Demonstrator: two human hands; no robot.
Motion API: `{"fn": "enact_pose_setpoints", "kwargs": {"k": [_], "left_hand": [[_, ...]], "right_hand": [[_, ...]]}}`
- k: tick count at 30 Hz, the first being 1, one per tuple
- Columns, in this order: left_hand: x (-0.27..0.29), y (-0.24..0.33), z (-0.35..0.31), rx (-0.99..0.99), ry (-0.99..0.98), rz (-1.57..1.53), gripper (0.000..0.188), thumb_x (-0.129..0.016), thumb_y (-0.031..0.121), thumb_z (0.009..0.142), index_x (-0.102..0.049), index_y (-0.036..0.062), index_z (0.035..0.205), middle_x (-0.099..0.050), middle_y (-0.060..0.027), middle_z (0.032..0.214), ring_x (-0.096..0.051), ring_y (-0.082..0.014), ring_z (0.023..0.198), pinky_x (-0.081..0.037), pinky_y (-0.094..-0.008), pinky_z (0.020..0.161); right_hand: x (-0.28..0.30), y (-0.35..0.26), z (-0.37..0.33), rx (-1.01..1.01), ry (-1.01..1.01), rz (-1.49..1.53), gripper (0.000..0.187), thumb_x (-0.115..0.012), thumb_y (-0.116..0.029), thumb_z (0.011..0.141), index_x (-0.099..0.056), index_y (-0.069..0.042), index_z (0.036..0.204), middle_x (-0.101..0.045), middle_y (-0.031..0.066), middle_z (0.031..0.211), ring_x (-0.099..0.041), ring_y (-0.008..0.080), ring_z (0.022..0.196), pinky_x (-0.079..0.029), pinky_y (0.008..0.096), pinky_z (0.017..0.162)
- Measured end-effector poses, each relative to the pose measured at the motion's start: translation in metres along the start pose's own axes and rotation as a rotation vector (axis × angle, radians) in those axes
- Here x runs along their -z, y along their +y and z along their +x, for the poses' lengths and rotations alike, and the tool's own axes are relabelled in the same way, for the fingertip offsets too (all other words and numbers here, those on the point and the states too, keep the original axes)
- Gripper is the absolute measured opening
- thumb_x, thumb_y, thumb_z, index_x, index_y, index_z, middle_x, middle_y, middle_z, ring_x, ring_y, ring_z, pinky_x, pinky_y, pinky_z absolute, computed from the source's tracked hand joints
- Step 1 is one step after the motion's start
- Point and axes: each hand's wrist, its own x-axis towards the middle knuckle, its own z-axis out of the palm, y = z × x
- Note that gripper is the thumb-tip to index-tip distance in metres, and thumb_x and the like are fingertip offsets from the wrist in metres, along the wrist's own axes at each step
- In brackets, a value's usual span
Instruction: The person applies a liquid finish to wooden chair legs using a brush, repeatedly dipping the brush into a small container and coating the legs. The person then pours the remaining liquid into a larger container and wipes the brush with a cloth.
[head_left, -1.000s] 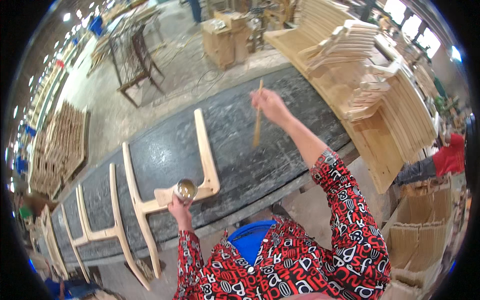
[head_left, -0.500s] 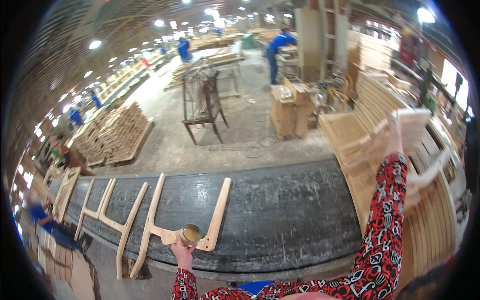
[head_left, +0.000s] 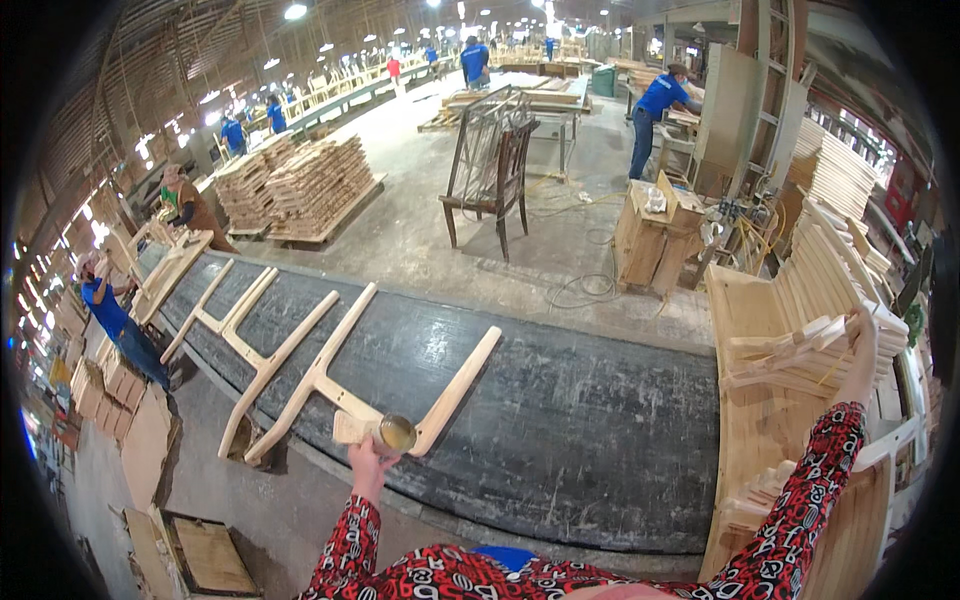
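Observation:
My left hand [head_left: 367, 468] is closed round a small round container [head_left: 396, 435] with yellowish-brown contents, held above a pale wooden chair frame [head_left: 315, 378]. That frame has two long curved legs joined by a crosspiece, and the container hides part of the joint. My right arm stretches out to the right. There my right hand [head_left: 860, 328] is closed on a pale wooden piece [head_left: 822, 335] at the top of a heap of similar parts; the fingers are partly hidden. Another wooden frame [head_left: 262, 355] lies left of the first.
The frames rest on a dark conveyor belt [head_left: 590, 420]. Plywood and stacked curved wooden parts [head_left: 745, 330] flank it on the right. Beyond stand a brown chair [head_left: 490, 190], a wooden box [head_left: 650, 235] and stacked slats [head_left: 315, 190]. A co-worker in blue [head_left: 118, 318] stands at the belt's left end.
The view has swung left, so the scene sits farther right. My left hand still has the container over the frame. My right hand stays at the heap of wooden parts.

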Motion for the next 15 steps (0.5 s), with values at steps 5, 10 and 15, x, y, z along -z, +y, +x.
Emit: {"fn": "enact_pose_setpoints", "kwargs": {"k": [5, 10, 15], "left_hand": [[-0.044, -0.001, 0.014, 0.025, -0.170, -0.048, 0.029, -0.048, 0.022, 0.092, -0.048, 0.0004, 0.112, -0.056, -0.0152, 0.104, -0.060, -0.0290, 0.090, -0.057, -0.0489, 0.063], [-0.040, -0.001, 0.004, 0.022, -0.196, -0.122, 0.026, -0.045, 0.020, 0.093, -0.049, -0.0013, 0.109, -0.057, -0.0148, 0.103, -0.062, -0.0285, 0.089, -0.058, -0.0479, 0.063], [-0.056, -0.006, 0.009, 0.035, -0.200, -0.087, 0.028, -0.045, 0.021, 0.093, -0.047, 0.0020, 0.113, -0.057, -0.0135, 0.104, -0.062, -0.0277, 0.088, -0.058, -0.0483, 0.063]], "right_hand": [[0.071, -0.036, -0.005, -0.048, -0.058, -0.093, 0.013, -0.060, -0.025, 0.073, -0.056, -0.013, 0.077, -0.054, -0.0007, 0.064, -0.045, 0.0076, 0.044, -0.028, 0.0207, 0.036], [0.049, -0.022, -0.051, -0.208, -0.264, -0.154, 0.015, -0.061, -0.021, 0.072, -0.055, -0.009, 0.078, -0.053, 0.0009, 0.069, -0.050, 0.0094, 0.054, -0.040, 0.0203, 0.048], [0.063, -0.066, -0.129, -0.262, -0.344, -0.299, 0.027, -0.057, -0.020, 0.072, -0.054, -0.003, 0.093, -0.055, 0.0020, 0.073, -0.051, 0.0085, 0.060, -0.041, 0.0193, 0.056]]}}
